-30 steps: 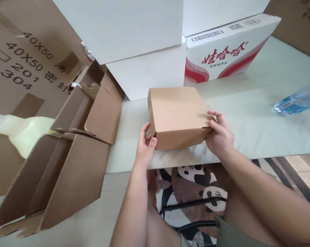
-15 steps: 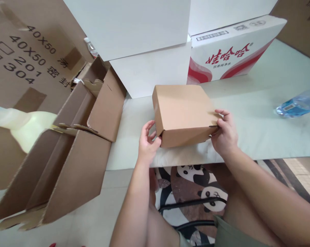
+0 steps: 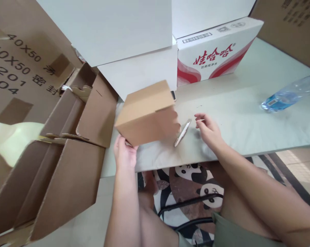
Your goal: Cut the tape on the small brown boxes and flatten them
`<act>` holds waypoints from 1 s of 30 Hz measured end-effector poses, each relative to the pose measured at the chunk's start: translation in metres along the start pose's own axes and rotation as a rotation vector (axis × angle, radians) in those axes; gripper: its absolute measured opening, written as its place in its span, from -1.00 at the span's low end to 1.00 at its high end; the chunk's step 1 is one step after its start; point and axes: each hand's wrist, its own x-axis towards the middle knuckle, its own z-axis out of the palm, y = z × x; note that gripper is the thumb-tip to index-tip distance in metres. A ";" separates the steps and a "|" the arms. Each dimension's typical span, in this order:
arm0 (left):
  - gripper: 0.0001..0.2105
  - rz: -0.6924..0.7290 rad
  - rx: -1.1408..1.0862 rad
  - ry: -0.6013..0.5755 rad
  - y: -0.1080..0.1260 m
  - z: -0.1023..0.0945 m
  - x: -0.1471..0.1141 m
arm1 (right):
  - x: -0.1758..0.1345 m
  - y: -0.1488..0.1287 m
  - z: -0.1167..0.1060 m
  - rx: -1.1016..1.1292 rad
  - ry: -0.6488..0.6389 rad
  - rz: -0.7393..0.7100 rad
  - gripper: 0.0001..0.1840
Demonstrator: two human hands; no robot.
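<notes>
A small brown cardboard box (image 3: 147, 116) is tilted over the left part of the table, its lid side up and its front wall facing me. My left hand (image 3: 125, 152) grips it at the lower left corner, fingers partly hidden beneath. My right hand (image 3: 209, 130) is off the box, with slightly bent fingers apart and nothing in them. Between the box and that hand lies a slim white object (image 3: 182, 133), too blurred to name. Part of a small dark-and-white object (image 3: 173, 95) shows behind the box.
Large white boxes (image 3: 136, 72) and a red-and-white water carton (image 3: 214, 60) stand behind. A water bottle (image 3: 286, 97) lies at right. Open brown cartons (image 3: 67, 185) and a pale yellow bottle (image 3: 16, 139) are at left. The cloth-covered table's (image 3: 247, 133) front edge runs before my legs.
The cardboard box has moved left and turned, carried by my left hand. My right hand has let go of it. The slim white object has come into sight.
</notes>
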 end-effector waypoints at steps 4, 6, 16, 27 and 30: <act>-0.82 0.193 -0.122 0.133 0.004 -0.001 0.005 | -0.004 0.000 0.004 -0.376 -0.273 -0.164 -0.55; -0.77 0.309 -0.090 0.199 0.001 0.000 0.006 | -0.008 -0.002 0.008 -0.525 -0.415 -0.222 -0.57; -0.38 0.659 0.351 0.027 -0.026 0.007 -0.017 | -0.016 -0.014 0.013 -0.512 -0.333 -0.335 -0.78; 0.02 0.354 0.370 -0.329 -0.046 0.033 -0.045 | -0.065 -0.035 0.018 0.083 0.061 -0.510 -0.63; 0.05 0.241 0.295 -0.353 -0.048 0.036 -0.046 | -0.066 -0.034 0.023 0.167 -0.004 -0.553 -0.68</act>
